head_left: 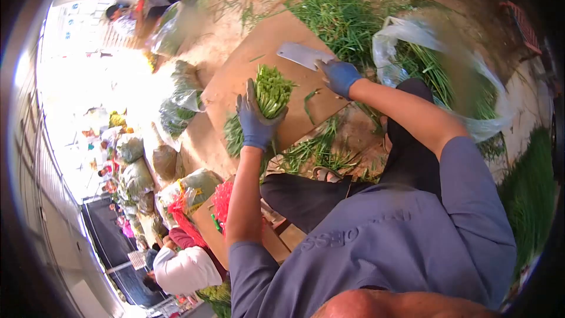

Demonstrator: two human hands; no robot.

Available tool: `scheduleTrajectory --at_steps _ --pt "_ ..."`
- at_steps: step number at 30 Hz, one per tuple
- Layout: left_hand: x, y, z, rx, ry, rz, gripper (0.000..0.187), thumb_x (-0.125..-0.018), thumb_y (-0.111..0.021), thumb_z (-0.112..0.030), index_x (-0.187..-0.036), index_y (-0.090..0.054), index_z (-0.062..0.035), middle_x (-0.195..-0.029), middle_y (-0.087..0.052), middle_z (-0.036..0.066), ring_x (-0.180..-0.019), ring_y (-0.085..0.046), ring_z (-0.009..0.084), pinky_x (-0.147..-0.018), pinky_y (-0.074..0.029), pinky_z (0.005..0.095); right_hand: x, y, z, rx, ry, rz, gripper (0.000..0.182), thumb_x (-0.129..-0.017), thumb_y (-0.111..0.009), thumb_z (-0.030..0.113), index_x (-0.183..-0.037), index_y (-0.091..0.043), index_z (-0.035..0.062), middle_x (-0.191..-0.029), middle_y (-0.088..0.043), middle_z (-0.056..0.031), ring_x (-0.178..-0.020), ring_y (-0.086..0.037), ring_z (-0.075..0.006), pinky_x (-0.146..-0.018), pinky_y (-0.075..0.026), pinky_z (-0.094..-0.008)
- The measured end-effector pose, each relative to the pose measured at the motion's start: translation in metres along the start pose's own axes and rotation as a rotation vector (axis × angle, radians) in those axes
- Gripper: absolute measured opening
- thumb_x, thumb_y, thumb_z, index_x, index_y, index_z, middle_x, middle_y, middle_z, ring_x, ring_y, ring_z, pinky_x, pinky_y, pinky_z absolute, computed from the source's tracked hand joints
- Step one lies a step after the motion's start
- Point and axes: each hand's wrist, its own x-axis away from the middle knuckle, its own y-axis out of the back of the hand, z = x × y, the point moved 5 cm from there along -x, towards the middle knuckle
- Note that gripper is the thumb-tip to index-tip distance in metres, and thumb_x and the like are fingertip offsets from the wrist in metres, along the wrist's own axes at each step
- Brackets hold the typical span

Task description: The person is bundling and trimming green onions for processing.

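Observation:
My left hand (258,122), in a grey-blue glove, is wrapped round a thick bunch of green stalks (272,91). The cut ends of the bunch face up, and leaves spill out below the hand. My right hand (339,76), gloved the same way, grips a cleaver (304,55) with a broad pale blade. The blade lies over a brown board (247,59), apart from the bunch. A loose green leaf (310,105) rests on the board between both hands.
A heap of long green stalks (335,17) lies beyond the board. To the right stands an open plastic bag (406,29) of greens. Filled bags (176,112) line the left. A person in a white top (187,271) is at lower left, near red plastic strings (222,203).

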Motion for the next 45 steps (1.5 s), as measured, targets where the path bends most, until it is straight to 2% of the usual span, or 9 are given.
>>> scheduleTrajectory --at_steps 3,7,10,14,20,24,31,36,45 --pt "0.024 0.048 -0.014 0.243 -0.024 -0.142 0.117 -0.062 -0.085 -0.038 -0.148 -0.018 0.0039 -0.13 -0.05 0.024 -0.116 -0.052 0.0401 -0.108 -0.031 0.0509 0.018 0.01 0.035 0.198 0.112 -0.162 0.071 -0.086 -0.063 0.036 -0.144 -0.036 0.0055 -0.133 -0.05 -0.0252 -0.122 -0.049 -0.0416 -0.096 -0.046 -0.0461" --pt "0.065 0.073 -0.025 0.697 0.052 -0.11 0.115 -0.063 -0.088 -0.022 -0.148 -0.016 0.004 -0.136 -0.047 0.02 -0.122 -0.052 0.03 -0.105 -0.041 0.0411 0.087 0.101 0.132 -1.238 0.415 -0.039 0.065 -0.091 -0.065 0.039 -0.141 -0.042 0.005 -0.13 -0.053 -0.0157 -0.121 -0.052 -0.0229 -0.096 -0.045 -0.0337" --pt "0.096 0.072 -0.041 0.789 0.107 -0.021 0.115 -0.064 -0.088 -0.015 -0.149 -0.012 0.003 -0.136 -0.047 0.017 -0.124 -0.051 0.0259 -0.104 -0.042 0.0383 0.111 0.14 0.164 -1.409 0.401 0.095 0.053 -0.094 -0.063 0.036 -0.133 -0.05 0.0028 -0.125 -0.057 -0.0111 -0.115 -0.052 -0.0165 -0.098 -0.042 -0.0316" --pt "0.122 0.078 -0.072 0.881 0.127 0.011 0.112 -0.066 -0.086 -0.012 -0.149 -0.011 0.0016 -0.134 -0.05 0.016 -0.121 -0.053 0.0242 -0.103 -0.044 0.0368 0.137 0.164 0.179 -0.977 0.429 -0.145 0.031 -0.091 -0.068 0.029 -0.102 -0.066 0.0007 -0.094 -0.066 -0.0072 -0.088 -0.06 -0.0115 -0.085 -0.048 -0.0289" --pt "0.156 0.055 -0.071 1.195 0.348 0.08 0.089 -0.069 -0.082 -0.006 -0.142 -0.031 -0.0003 -0.132 -0.054 0.013 -0.119 -0.056 0.0228 -0.102 -0.045 0.0353 0.14 0.161 0.184 -0.92 0.508 -0.02 0.025 -0.087 -0.065 0.023 -0.099 -0.065 0.0013 -0.09 -0.068 -0.0069 -0.084 -0.062 -0.0146 -0.077 -0.049 -0.0305" --pt "0.161 0.098 -0.097 1.111 0.126 -0.018 0.06 -0.074 -0.081 -0.005 -0.127 -0.052 -0.0022 -0.114 -0.066 0.008 -0.105 -0.063 0.021 -0.095 -0.051 0.0354 0.159 0.162 0.193 -1.433 0.358 -0.038 0.019 -0.094 -0.06 0.02 -0.1 -0.064 0.0021 -0.099 -0.065 -0.0056 -0.098 -0.061 -0.0141 -0.09 -0.047 -0.0293" --pt "0.164 0.097 -0.082 1.493 0.262 -0.033 0.07 -0.072 -0.084 -0.012 -0.132 -0.049 -0.0048 -0.12 -0.062 0.007 -0.107 -0.062 0.0218 -0.093 -0.052 0.035 0.146 0.205 0.249 -0.884 0.551 -0.027 0.025 -0.087 -0.068 0.027 -0.096 -0.068 0.0033 -0.087 -0.068 -0.0087 -0.083 -0.06 -0.014 -0.077 -0.049 -0.0301" --pt "0.171 0.064 -0.077 1.767 0.267 -0.096 0.077 -0.07 -0.084 -0.022 -0.135 -0.046 -0.0042 -0.124 -0.06 0.009 -0.115 -0.059 0.0251 -0.101 -0.048 0.0401 0.202 0.301 0.251 -0.749 0.797 -0.743 0.033 -0.091 -0.059 0.038 -0.091 -0.07 0.0072 -0.078 -0.067 -0.0108 -0.073 -0.063 -0.0191 -0.066 -0.05 -0.0345" --pt "0.176 0.057 -0.079 1.986 0.181 -0.048 0.083 -0.072 -0.082 -0.028 -0.139 -0.041 -0.0016 -0.13 -0.056 0.014 -0.119 -0.057 0.0299 -0.103 -0.047 0.0457 0.225 0.13 0.209 -0.314 0.576 -0.267 0.039 -0.089 -0.063 0.034 -0.114 -0.057 0.0058 -0.096 -0.065 -0.0159 -0.083 -0.066 -0.0325 -0.072 -0.052 -0.0388"
